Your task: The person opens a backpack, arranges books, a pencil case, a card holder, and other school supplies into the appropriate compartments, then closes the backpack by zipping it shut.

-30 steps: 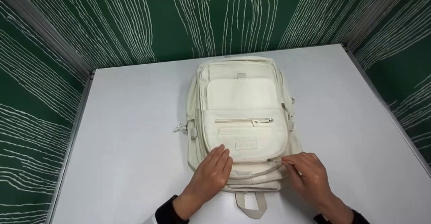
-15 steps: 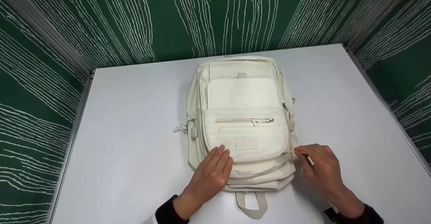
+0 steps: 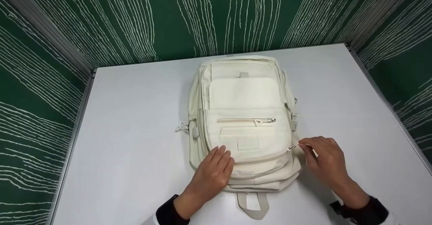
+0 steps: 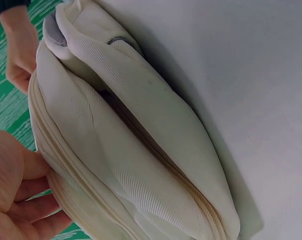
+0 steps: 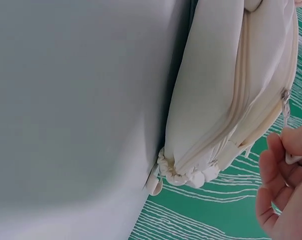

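A cream backpack (image 3: 244, 95) lies front side up on the white table, its webbing top handle (image 3: 242, 204) toward the person. My left hand (image 3: 214, 172) rests flat on the lower left of its front, fingers extended together. In the left wrist view, the thumb of that hand (image 4: 13, 187) touches the zipped edge of the front pocket. At the pocket's right side, my right hand (image 3: 325, 159) pinches a zipper pull (image 3: 293, 147) between thumb and index finger. The right wrist view shows the slider (image 5: 285, 95) on the pocket's edge, its pull partly hidden by the fingers.
White tabletop (image 3: 135, 110) surrounds the bag. Green panels (image 3: 172, 22) with white wavy lines stand at the back and sides. A short horizontal zipper (image 3: 236, 120) crosses the bag's front, and a white cord pull (image 3: 182, 127) sticks out on its left.
The right hand has drawn the zipper pull rightward and away from the person, around the pocket's corner. The left hand has stayed in place on the bag.
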`<state>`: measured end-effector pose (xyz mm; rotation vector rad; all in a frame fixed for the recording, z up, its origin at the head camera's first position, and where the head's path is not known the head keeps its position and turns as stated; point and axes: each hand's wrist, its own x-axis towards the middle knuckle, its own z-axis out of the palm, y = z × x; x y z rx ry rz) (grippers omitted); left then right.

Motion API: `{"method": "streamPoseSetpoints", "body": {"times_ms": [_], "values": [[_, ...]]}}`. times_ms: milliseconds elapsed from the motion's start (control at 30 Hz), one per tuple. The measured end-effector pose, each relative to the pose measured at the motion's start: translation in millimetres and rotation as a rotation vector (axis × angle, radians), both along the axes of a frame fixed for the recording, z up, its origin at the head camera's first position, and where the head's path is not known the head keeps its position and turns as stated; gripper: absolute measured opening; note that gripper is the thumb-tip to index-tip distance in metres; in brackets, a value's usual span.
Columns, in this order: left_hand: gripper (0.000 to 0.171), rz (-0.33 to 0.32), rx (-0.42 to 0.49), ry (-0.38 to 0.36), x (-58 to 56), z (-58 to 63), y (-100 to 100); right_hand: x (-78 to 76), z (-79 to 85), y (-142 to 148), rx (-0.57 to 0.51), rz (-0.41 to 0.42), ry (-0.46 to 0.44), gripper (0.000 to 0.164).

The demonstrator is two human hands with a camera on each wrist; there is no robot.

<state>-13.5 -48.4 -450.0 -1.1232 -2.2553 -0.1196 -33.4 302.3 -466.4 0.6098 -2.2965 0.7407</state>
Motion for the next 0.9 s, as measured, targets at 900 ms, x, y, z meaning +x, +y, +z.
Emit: {"method": "streamPoseSetpoints", "body": {"times_ms": [900], "values": [[0.037,0.006,0.027,-0.027,-0.5,-1.7,1,-86.3,11.5,11,0.065,-0.075,-0.127,0.013]]}}
